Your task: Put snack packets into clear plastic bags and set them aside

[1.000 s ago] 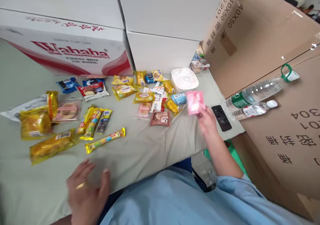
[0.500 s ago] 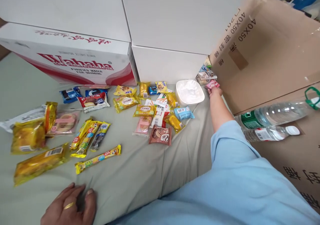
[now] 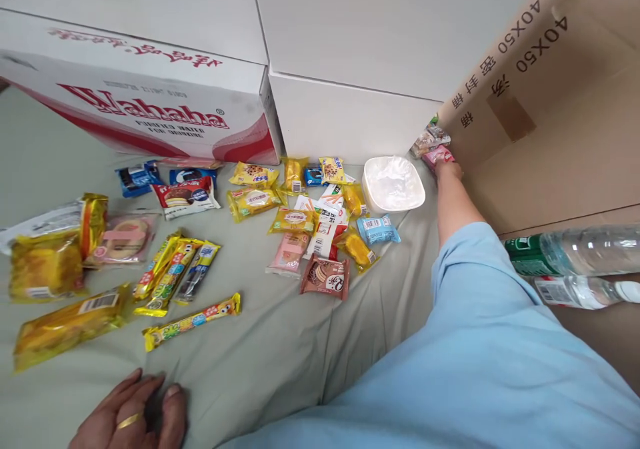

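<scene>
My right hand [image 3: 448, 168] reaches far out at the right, closed on a pink snack packet [image 3: 437, 156]; its fingertips are partly hidden. Behind that packet, other wrapped snacks [image 3: 427, 140] are heaped in the gap between the white box and the cardboard. Down at the lower left, my left hand [image 3: 133, 412] rests on the grey-green cloth [image 3: 270, 349] with nothing in it, thumb apart from the fingers. Closest to it is a yellow stick-shaped snack [image 3: 193, 320]. A white square bowl [image 3: 393, 184] with a clear plastic lining stands left of my right hand.
Wrapped snacks lie in the middle, among them a brown packet [image 3: 325, 276] and a blue one [image 3: 379, 229]. More lie at left, including a long yellow packet [image 3: 73, 326]. White boxes [image 3: 345, 116] wall the back; cardboard [image 3: 565, 142] and bottles [image 3: 580, 249] flank the right.
The view has shifted, moving the bowl and right-hand heap rightward in the picture. My right hand stays at the pink packet. My left hand still rests on the cloth.
</scene>
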The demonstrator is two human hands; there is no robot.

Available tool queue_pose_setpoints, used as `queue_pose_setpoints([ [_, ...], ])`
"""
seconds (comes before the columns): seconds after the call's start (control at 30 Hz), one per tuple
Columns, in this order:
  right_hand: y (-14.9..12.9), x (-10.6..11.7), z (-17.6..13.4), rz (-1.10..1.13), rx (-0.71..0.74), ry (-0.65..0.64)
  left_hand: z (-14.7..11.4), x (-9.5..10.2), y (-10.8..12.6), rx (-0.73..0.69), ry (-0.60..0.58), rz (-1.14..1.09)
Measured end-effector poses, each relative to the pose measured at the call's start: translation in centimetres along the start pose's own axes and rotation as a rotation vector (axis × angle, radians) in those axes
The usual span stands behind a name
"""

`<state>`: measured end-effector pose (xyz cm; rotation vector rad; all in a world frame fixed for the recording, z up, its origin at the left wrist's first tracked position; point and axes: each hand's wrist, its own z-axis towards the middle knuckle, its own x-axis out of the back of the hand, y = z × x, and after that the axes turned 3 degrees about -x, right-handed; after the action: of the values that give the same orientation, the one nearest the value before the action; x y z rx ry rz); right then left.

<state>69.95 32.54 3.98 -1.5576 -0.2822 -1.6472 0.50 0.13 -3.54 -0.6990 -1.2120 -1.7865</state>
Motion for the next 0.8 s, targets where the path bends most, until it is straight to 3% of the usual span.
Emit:
queue_pose_setpoints([
  [0.1,-0.7,1.2,-1.5,0.026,-0.147,0.097,0.2,0.1,0.5,-0.014,0.001,0.029],
  [0.2,-2.3,2.5,-4.1,0.179,-0.095,0.176,0.4,0.2,0.7,-0.024,0.019,0.023],
  [0.27,-3.4,3.3,-6.5,0.277,0.088,0.140,0.5,0.2,0.8,-0.059,0.052,0.026],
  [0.33,-4.3,4.0,-9.2,0.287,0.375,0.012,0.6,0.2,0.8,-0.128,0.068,0.051],
  [0.4,-4.9,4.6,-11.7,0.187,0.622,-0.158,0.7,0.2,0.8,-0.193,0.075,0.081],
  [0.43,-5.1,4.8,-12.7,0.108,0.671,-0.225,0.7,0.2,0.8,-0.219,0.076,0.092],
  [0.5,-5.4,5.4,-14.2,-0.001,0.657,-0.261,0.6,0.2,0.9,-0.253,0.095,0.101],
  [0.6,-5.6,6.9,-15.3,0.065,0.575,-0.120,0.2,0.1,1.1,-0.253,0.134,0.092],
  [0.73,-5.9,9.7,-18.3,0.455,0.444,0.045,-0.3,0.0,1.2,-0.165,0.180,0.033],
  [0.8,-6.2,10.8,-21.9,0.750,0.306,-0.025,-0.4,0.1,1.3,-0.109,0.192,-0.034],
])
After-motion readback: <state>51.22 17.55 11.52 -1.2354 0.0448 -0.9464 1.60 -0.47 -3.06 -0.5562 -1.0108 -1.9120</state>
